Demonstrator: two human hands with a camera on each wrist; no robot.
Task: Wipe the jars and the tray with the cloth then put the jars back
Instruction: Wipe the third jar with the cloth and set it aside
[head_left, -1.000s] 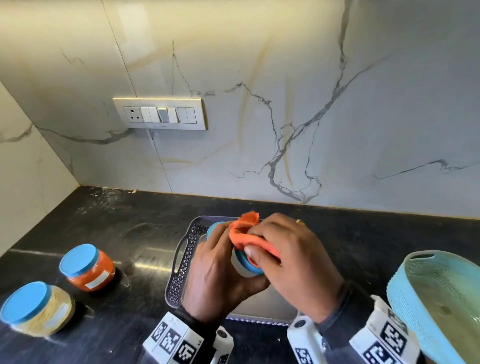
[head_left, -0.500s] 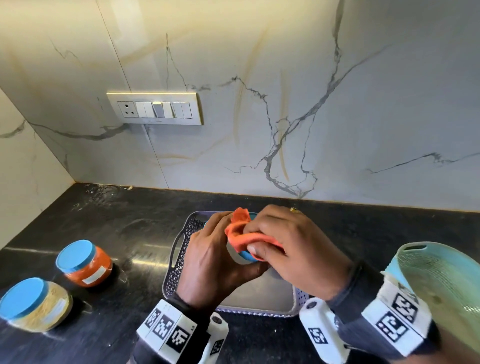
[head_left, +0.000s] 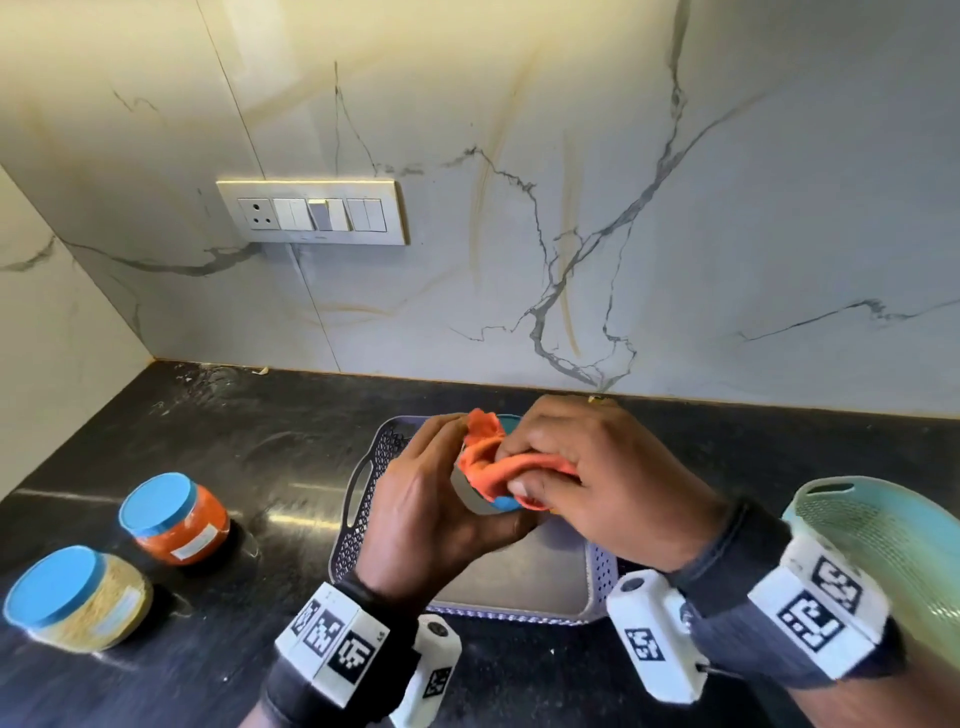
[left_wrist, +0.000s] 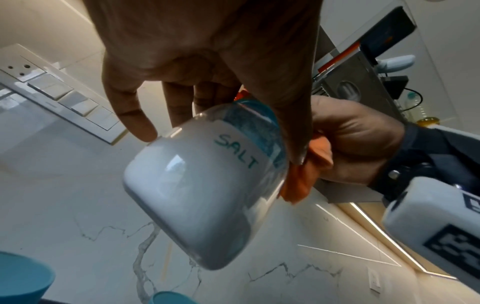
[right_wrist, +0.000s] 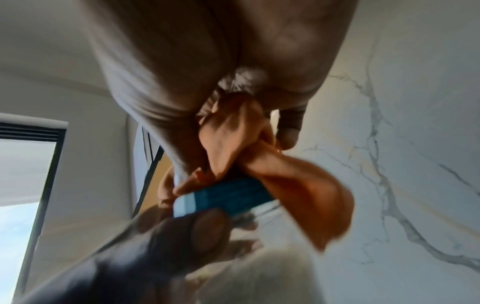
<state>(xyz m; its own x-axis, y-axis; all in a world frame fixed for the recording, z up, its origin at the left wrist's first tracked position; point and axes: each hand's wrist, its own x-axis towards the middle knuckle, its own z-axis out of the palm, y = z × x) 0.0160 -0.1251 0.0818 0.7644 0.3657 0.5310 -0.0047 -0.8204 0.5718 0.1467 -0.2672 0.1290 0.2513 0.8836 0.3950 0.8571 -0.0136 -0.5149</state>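
My left hand (head_left: 431, 499) grips a jar of white salt (left_wrist: 205, 181) with a blue lid (right_wrist: 228, 195), tilted in the air above the grey tray (head_left: 519, 587). Its label reads SALT. My right hand (head_left: 587, 478) holds a bunched orange cloth (head_left: 493, 462) and presses it over the lid end of the jar (head_left: 475, 501). The cloth (right_wrist: 285, 164) hangs past the lid in the right wrist view. Two more blue-lidded jars stand on the black counter at the left: an orange one (head_left: 176, 517) and a beige one (head_left: 78, 597).
A teal perforated basket (head_left: 883, 551) sits at the right edge, close to my right wrist. The marble wall behind carries a switch plate (head_left: 311, 212). A side wall closes the counter's left end.
The cloth has shifted over the jar's lid as my right hand rubs it. Both hands have stayed above the tray, and the head view has moved slightly.
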